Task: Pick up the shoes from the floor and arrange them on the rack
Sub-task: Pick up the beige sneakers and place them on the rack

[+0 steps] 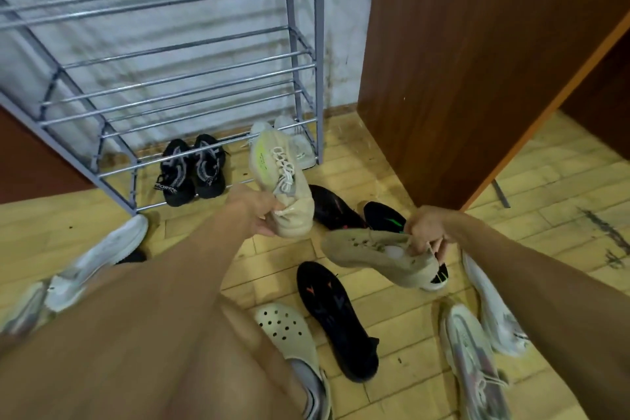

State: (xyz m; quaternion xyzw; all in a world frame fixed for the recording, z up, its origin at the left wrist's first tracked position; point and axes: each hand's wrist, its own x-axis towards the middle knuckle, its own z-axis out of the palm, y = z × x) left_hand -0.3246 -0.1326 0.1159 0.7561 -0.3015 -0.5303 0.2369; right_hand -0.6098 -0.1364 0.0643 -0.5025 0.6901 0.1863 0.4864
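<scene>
The rack (170,54) is grey metal. Two black shoes with grey stripes (192,169) sit there. Two shoes are tan (283,181). The clog (286,327) is pale green with dark holes. The floor (545,187) is yellow.

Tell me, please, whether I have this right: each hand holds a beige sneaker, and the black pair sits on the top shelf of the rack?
Not quite. The head view shows the black pair on the lowest shelf of the rack, not the top one. The rest stands: the left hand holds one beige sneaker and the right hand holds the second beige sneaker.
</scene>
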